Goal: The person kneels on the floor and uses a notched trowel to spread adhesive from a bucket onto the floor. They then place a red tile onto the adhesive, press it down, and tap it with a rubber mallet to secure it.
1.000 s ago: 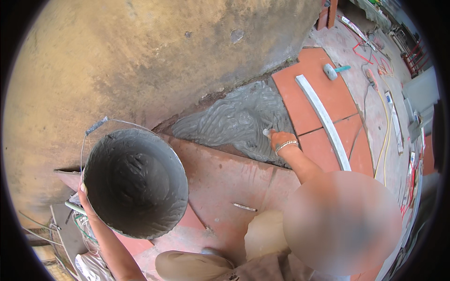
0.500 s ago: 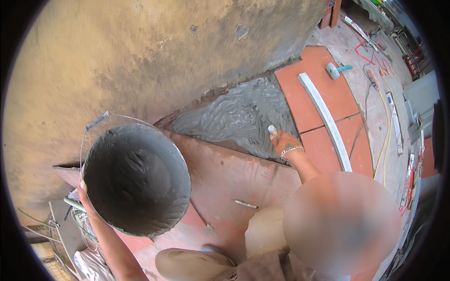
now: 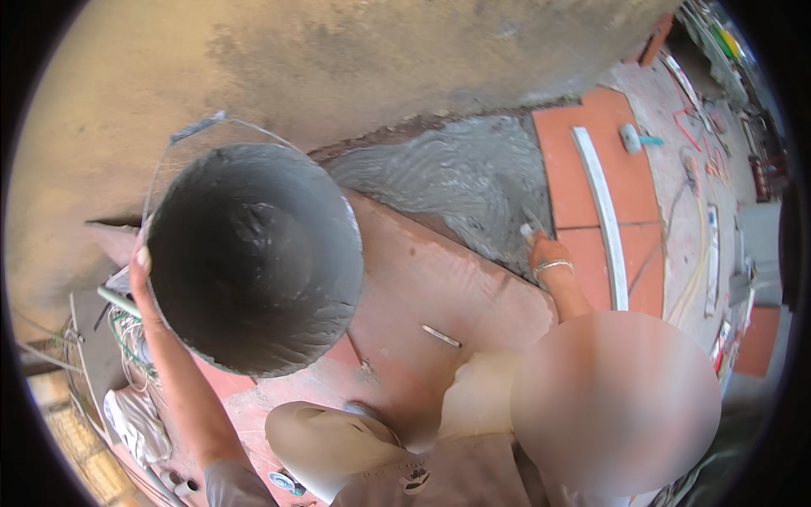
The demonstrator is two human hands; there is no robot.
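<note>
My left hand (image 3: 141, 262) grips the side of a metal bucket (image 3: 338, 253), tilted so its grey, mortar-coated inside faces the camera; the wire handle (image 3: 193, 128) stands up over it. My right hand (image 3: 549, 253), a chain bracelet at the wrist, is closed round a trowel's handle (image 3: 530, 230) at the right side of a triangular patch of wet, streaked grey mortar (image 3: 439, 177). The patch lies between the stained wall and reddish slabs. Orange tiles (image 3: 591, 110) border it on the right, with a long pale straightedge bar (image 3: 601, 203) lying on them.
A mallet (image 3: 631, 139) with teal handle lies on the tiles, a pencil (image 3: 441, 335) on the slab (image 3: 405, 296). A yellowish wall (image 3: 253, 59) runs behind. Cables (image 3: 693, 253) and more bars lie at right. Coiled wires (image 3: 135, 338) and a white sack (image 3: 135, 422) are at lower left.
The bucket and my left hand have risen in the view. My right hand has shifted right with the trowel. The whole view has swung somewhat, moving the wall and tiles.
</note>
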